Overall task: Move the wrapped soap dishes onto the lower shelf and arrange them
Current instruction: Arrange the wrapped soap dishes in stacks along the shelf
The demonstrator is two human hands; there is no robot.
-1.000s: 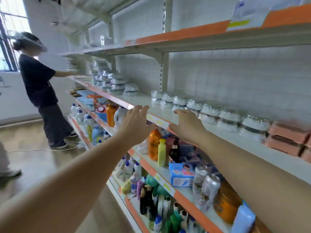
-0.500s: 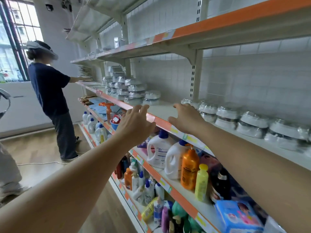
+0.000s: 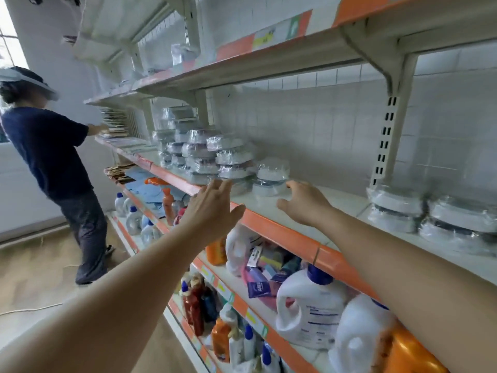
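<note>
Head view of a shop aisle. The shelving (image 3: 269, 219) is cut off at the right and bottom edges, and motion blur softens the far end beyond the left hand, where the stacks of flat goods (image 3: 114, 123) cannot be identified. A second person (image 3: 53, 157) stands far to the left of the left hand, partly cut by the frame edge, reaching to the same shelf level. White tiled wall (image 3: 309, 125) rises behind both hands; wood-look floor (image 3: 40, 278) lies below the left forearm. Detergent jugs (image 3: 309, 305) and smaller bottles fill the levels beneath both forearms. Wrapped soap dishes (image 3: 215, 157) stand stacked just beyond the left hand; a two-high stack (image 3: 271, 176) sits just ahead of the right hand; more stacks (image 3: 395, 208) lie to its right. Left hand (image 3: 212, 208): fingers spread and straight, holding nothing, at the shelf edge. Right hand (image 3: 304, 203): fingers loosely extended over the shelf, gripping nothing; contact with the stack cannot be told.
</note>
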